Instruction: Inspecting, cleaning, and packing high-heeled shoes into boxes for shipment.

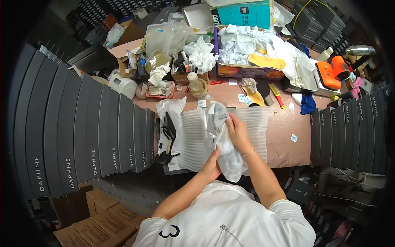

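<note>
A black, thin-heeled shoe (164, 157) lay on thin tissue (177, 108). Over the ribbed wrap (192, 136), the left hand (211, 166) gripped a soft white bundle (230, 160), seemingly also tissue, together with the right hand (238, 133). Beyond, a red basket (159, 96) held slips (159, 89); a box (247, 72), crumpled paper (236, 46).

Worn pinkish bench (288, 151) under the fingers (231, 118)
Grey floor (129, 192) lies below and left of them; far beyond rise dim stacks of dark boxes (98, 16), perhaps shelved.
</note>
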### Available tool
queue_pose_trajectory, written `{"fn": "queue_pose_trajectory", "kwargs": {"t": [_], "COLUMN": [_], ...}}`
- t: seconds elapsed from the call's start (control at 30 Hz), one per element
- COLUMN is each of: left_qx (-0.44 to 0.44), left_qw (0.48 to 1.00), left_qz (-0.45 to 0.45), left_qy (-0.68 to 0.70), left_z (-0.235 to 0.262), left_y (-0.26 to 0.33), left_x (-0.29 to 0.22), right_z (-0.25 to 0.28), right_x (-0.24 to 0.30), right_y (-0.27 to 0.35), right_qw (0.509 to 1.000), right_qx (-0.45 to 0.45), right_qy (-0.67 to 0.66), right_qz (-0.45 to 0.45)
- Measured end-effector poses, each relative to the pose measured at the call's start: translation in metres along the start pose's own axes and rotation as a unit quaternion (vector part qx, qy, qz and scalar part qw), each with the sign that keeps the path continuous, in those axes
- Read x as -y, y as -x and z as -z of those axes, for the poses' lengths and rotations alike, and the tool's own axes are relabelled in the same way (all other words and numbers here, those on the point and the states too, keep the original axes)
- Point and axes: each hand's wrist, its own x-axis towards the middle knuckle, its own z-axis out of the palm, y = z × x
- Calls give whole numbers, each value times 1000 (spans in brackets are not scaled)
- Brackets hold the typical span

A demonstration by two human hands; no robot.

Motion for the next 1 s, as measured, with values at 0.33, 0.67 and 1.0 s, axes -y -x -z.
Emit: {"fn": "queue_pose_trajectory", "kwargs": {"t": [0.33,0.67,1.0], "left_qx": [-68,-292,-112], "left_qw": [969,904,954], "left_qz": [-114,-263,-254], "left_qy": [-210,-171,-110], "left_z": [40,20,41], "left_y": [-2,16,46], "left_x": [-13,-62,-70], "right_z": [-8,27,50], "right_x": [39,52,35], "right_y": [17,78,73], "right_qw": [984,916,892], "right_qx": [169,312,369], "right_qy": [25,-193,-229], "right_qz": [48,-161,-124]}}
